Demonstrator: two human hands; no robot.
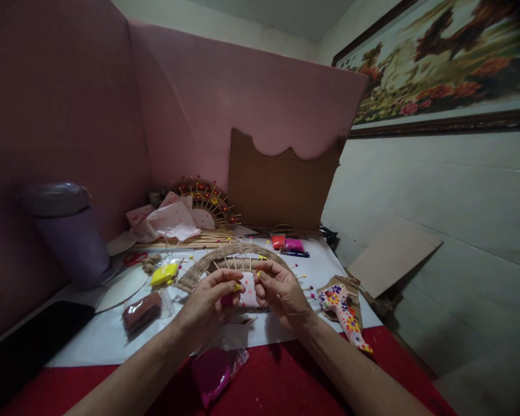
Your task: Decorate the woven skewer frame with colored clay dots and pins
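Note:
My left hand [214, 293] is closed, pinching a small bit of yellow clay [238, 287] between thumb and fingertip. A magenta lump [227, 300] shows under its curled fingers. My right hand [282, 293] is closed too, its thumb and forefinger on another tiny bit of yellow clay [259, 274]. Both hands hover close together, a little apart, over a woven twine arch [198, 269] with wooden sticks radiating from it. Several sticks end in coloured balls. Dotted pink fabric [248, 290] fills the arch's middle, partly hidden by my hands.
Left of the arch lie a yellow clay packet [164, 274] and a brown one [142, 314]; a magenta packet [214, 372] is at the front. A purple tumbler [71, 242] stands far left. A flower-patterned figure [343, 312] lies right. Behind are a decorated fan [205, 196] and cardboard [281, 185].

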